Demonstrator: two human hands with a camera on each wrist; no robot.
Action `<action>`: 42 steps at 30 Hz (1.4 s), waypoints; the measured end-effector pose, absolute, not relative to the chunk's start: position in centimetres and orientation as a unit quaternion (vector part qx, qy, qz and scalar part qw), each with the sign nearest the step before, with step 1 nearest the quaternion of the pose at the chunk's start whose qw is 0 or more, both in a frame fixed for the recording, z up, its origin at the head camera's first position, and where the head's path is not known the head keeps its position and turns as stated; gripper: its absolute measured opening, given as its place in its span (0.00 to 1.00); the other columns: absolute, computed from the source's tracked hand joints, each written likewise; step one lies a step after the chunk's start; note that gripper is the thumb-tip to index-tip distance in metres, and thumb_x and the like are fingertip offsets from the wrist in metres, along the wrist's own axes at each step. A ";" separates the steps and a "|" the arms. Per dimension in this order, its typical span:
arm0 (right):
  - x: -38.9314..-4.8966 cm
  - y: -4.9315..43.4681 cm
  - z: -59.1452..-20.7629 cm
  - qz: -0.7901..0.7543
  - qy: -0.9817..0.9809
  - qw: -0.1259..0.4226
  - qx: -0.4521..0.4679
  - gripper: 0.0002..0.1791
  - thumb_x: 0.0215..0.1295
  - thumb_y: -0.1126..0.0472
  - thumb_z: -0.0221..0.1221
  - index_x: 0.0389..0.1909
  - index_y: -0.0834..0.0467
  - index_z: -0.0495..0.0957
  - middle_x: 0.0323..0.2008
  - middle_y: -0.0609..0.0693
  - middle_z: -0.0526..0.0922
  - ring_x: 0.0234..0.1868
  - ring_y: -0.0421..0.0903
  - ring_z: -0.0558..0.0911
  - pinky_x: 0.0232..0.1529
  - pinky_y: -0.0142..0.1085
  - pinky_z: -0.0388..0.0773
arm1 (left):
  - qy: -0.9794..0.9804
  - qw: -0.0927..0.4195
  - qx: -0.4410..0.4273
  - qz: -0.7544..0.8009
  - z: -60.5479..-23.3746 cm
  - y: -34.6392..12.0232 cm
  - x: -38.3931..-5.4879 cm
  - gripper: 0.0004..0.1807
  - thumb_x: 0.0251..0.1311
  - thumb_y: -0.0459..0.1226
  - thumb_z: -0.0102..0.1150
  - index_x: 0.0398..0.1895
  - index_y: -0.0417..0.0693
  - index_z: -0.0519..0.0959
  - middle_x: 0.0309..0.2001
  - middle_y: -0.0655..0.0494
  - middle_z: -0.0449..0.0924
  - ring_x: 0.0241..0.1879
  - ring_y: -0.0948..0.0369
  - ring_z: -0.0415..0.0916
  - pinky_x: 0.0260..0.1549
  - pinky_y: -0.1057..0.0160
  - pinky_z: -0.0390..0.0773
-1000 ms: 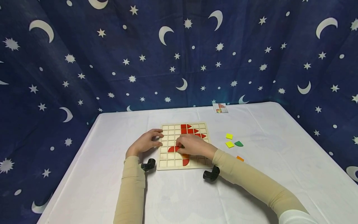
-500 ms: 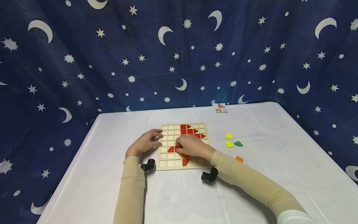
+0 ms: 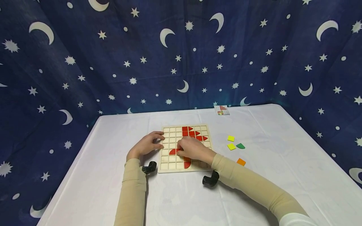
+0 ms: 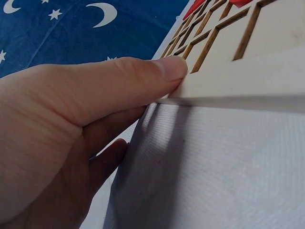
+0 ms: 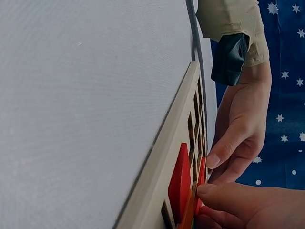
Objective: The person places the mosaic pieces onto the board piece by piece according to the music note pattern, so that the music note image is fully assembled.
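Observation:
A wooden grid board (image 3: 168,166) lies on the white table with coloured tiles set in its cells. My left hand (image 3: 147,144) rests at the board's left edge; in the left wrist view its thumb (image 4: 169,69) lies on the rim. Over the middle of the grid, the curled fingers of my right hand (image 3: 193,148) pinch a red tile (image 5: 201,174), mostly covered by the fingertips. Left of them sits a red quarter-round tile (image 3: 172,152). Another red quarter-round tile (image 3: 187,164) is in the near row, below an orange tile (image 3: 186,159). Red squares and triangles (image 3: 192,133) fill cells at the far side.
Right of the board lie two yellow square tiles (image 3: 231,138), a green quarter-round tile (image 3: 240,146) and an orange tile (image 3: 241,162) beside the right sleeve. A pattern card (image 3: 222,110) lies at the table's far edge, before a blue star-and-moon curtain (image 3: 147,56).
The right hand and forearm have shifted very slightly left and toward the body, with the fingers staying on the same part of the grid. The left hand has stayed at the board's edge.

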State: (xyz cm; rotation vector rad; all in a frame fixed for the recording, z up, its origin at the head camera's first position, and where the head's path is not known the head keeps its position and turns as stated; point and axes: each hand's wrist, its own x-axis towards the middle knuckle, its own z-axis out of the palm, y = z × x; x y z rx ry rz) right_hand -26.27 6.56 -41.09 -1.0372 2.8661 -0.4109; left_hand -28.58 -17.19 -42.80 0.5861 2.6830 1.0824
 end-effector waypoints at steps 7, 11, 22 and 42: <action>-26.4 6.8 -40.9 -0.154 0.929 0.039 -0.334 0.07 0.61 0.57 0.65 0.25 0.54 0.80 0.20 0.41 0.73 0.25 0.39 0.71 0.26 0.31 0.69 | 0.905 0.094 0.200 0.363 -42.9 -17.3 -28.8 0.21 0.59 0.37 0.66 0.56 0.40 0.79 0.69 0.47 0.65 0.71 0.48 0.57 0.69 0.47 0.57; -26.4 7.7 -40.4 -0.186 0.925 0.030 -0.331 0.09 0.62 0.59 0.65 0.23 0.53 0.79 0.16 0.40 0.69 0.22 0.39 0.68 0.24 0.30 0.63 | 0.905 0.093 0.200 0.364 -42.9 -17.2 -28.7 0.22 0.59 0.37 0.67 0.56 0.40 0.79 0.69 0.47 0.65 0.71 0.48 0.57 0.69 0.47 0.56; -26.1 14.4 -39.1 -0.204 0.933 0.010 -0.297 0.04 0.62 0.63 0.62 0.34 0.59 0.85 0.29 0.46 0.82 0.28 0.40 0.75 0.34 0.35 0.76 | 0.905 0.094 0.197 0.364 -43.0 -17.2 -28.6 0.22 0.59 0.36 0.66 0.56 0.39 0.78 0.69 0.47 0.65 0.71 0.47 0.57 0.69 0.47 0.58; -27.9 24.2 -38.5 -0.124 0.956 0.163 -0.211 0.14 0.54 0.64 0.68 0.40 0.65 0.77 0.32 0.51 0.76 0.34 0.47 0.71 0.39 0.41 0.73 | 0.908 0.099 0.179 0.365 -43.1 -17.1 -28.8 0.22 0.59 0.36 0.67 0.57 0.40 0.78 0.70 0.48 0.64 0.72 0.48 0.55 0.70 0.47 0.55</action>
